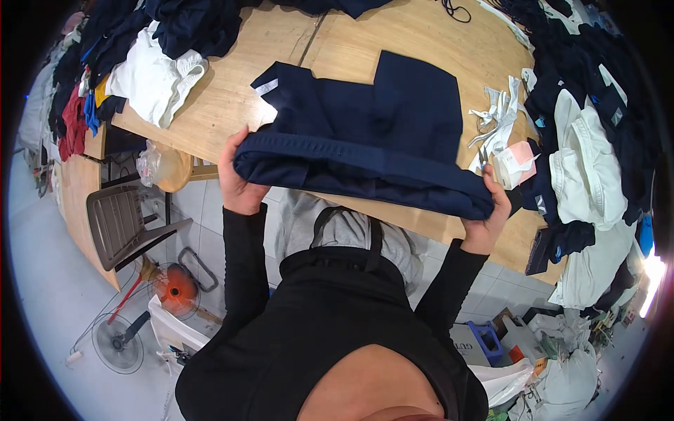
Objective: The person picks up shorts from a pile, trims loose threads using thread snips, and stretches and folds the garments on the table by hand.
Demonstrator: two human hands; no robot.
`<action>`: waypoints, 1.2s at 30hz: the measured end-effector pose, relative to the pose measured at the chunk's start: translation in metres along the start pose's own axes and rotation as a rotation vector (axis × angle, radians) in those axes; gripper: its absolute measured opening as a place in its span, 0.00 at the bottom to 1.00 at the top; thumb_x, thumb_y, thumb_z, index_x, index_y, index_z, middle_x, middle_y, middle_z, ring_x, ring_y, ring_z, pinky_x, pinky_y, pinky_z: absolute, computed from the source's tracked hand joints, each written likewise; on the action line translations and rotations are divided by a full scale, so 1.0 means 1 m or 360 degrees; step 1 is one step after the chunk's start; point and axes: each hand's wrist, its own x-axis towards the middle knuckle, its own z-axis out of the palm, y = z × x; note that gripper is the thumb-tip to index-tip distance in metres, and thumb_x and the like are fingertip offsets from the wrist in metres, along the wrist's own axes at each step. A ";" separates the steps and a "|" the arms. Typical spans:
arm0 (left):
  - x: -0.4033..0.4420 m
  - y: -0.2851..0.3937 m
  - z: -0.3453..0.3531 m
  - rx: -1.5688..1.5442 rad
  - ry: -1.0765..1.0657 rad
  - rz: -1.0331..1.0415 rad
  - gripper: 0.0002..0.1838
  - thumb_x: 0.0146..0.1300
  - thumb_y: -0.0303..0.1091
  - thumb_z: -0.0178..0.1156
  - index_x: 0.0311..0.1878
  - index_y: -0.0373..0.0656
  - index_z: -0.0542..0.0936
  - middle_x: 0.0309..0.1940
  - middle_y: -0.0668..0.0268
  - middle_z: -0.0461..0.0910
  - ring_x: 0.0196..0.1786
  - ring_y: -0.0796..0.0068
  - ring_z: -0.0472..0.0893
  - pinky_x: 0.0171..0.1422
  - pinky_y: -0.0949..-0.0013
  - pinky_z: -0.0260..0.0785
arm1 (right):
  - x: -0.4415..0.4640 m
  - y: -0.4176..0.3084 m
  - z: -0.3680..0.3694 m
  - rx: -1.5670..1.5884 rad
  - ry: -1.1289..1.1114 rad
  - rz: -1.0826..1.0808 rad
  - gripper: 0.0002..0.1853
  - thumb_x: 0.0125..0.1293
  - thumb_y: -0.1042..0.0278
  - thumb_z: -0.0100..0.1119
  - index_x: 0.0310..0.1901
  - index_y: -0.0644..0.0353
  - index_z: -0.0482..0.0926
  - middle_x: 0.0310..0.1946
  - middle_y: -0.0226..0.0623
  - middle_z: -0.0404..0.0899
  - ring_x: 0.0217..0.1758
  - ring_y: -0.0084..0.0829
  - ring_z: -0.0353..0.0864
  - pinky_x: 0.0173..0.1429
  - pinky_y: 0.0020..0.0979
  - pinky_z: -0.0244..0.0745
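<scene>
Across a pale wooden table (414, 31), at its front edge, holding a navy garment (418, 105) by opposite ends of the waistband, with left hand (241, 186) and right hand (489, 217) clasped around them. Apparently already drawn wide and lifted there, with lower panels lying unfolded toward the table's middle; impossible to tell how much is left.

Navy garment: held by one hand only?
No, the left hand grips one end of the navy garment and the right hand grips the other.
</scene>
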 end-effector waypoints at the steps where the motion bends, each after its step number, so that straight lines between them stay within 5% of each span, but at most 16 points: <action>1: 0.000 0.000 -0.003 -0.0004 -0.0016 0.0119 0.15 0.80 0.40 0.61 0.46 0.37 0.88 0.45 0.54 0.94 0.49 0.57 0.94 0.62 0.51 0.87 | -0.012 -0.002 0.015 0.0054 0.0109 -0.0072 0.17 0.70 0.76 0.63 0.60 0.64 0.84 0.48 0.48 0.90 0.48 0.45 0.94 0.53 0.46 0.93; 6: -0.012 0.003 -0.004 0.0009 -0.0181 0.0447 0.12 0.80 0.36 0.60 0.44 0.37 0.87 0.43 0.55 0.93 0.45 0.59 0.93 0.59 0.56 0.87 | -0.035 -0.013 0.024 0.0003 -0.0052 -0.0311 0.17 0.71 0.75 0.65 0.61 0.66 0.84 0.53 0.47 0.89 0.54 0.42 0.93 0.62 0.42 0.89; 9: -0.018 0.001 0.004 0.0102 0.0096 0.0709 0.11 0.77 0.34 0.61 0.44 0.36 0.85 0.37 0.59 0.90 0.40 0.63 0.92 0.55 0.58 0.87 | -0.043 -0.015 0.029 0.0017 -0.0080 -0.0378 0.15 0.75 0.74 0.65 0.60 0.67 0.84 0.58 0.47 0.89 0.57 0.43 0.92 0.63 0.44 0.88; 14: -0.025 -0.008 0.009 -0.0117 -0.0090 0.0635 0.12 0.77 0.35 0.60 0.45 0.34 0.85 0.40 0.53 0.91 0.42 0.58 0.93 0.53 0.54 0.88 | -0.052 -0.017 0.035 -0.0033 -0.0195 -0.0556 0.10 0.80 0.71 0.61 0.58 0.61 0.79 0.66 0.50 0.81 0.65 0.44 0.87 0.71 0.44 0.82; 21: -0.017 -0.009 -0.008 -0.0080 -0.0407 0.0628 0.13 0.79 0.35 0.59 0.49 0.35 0.86 0.46 0.51 0.93 0.48 0.55 0.94 0.59 0.51 0.88 | -0.064 -0.019 0.038 -0.0021 -0.0263 -0.0550 0.10 0.80 0.71 0.61 0.58 0.61 0.77 0.63 0.49 0.81 0.66 0.43 0.86 0.72 0.44 0.82; 27: -0.004 -0.006 -0.021 -0.0163 -0.0055 0.0640 0.16 0.81 0.40 0.57 0.44 0.35 0.85 0.39 0.53 0.91 0.45 0.52 0.93 0.58 0.49 0.87 | -0.069 -0.012 0.045 -0.0044 -0.0318 -0.0561 0.10 0.81 0.70 0.61 0.57 0.64 0.77 0.62 0.51 0.82 0.63 0.42 0.88 0.68 0.42 0.85; 30: -0.002 -0.009 -0.006 -0.0236 -0.0191 0.0359 0.21 0.84 0.46 0.55 0.47 0.35 0.85 0.45 0.50 0.92 0.51 0.49 0.92 0.65 0.45 0.84 | -0.073 -0.010 0.051 -0.0073 -0.0414 -0.0552 0.11 0.81 0.69 0.62 0.56 0.64 0.77 0.59 0.51 0.82 0.61 0.41 0.89 0.65 0.40 0.86; 33: 0.017 -0.006 -0.035 -0.0384 -0.0716 0.0167 0.34 0.87 0.55 0.50 0.68 0.27 0.80 0.66 0.39 0.85 0.70 0.39 0.84 0.82 0.36 0.71 | -0.075 -0.008 0.053 -0.0110 -0.0449 -0.0568 0.11 0.81 0.65 0.63 0.54 0.64 0.77 0.56 0.50 0.83 0.57 0.37 0.90 0.59 0.35 0.87; 36: 0.022 -0.007 -0.047 -0.0401 -0.0624 0.0202 0.35 0.87 0.56 0.50 0.70 0.27 0.78 0.68 0.38 0.84 0.72 0.39 0.83 0.82 0.35 0.69 | -0.077 -0.008 0.052 -0.0200 -0.0444 -0.0588 0.14 0.81 0.60 0.64 0.53 0.63 0.76 0.54 0.48 0.83 0.54 0.34 0.90 0.55 0.31 0.87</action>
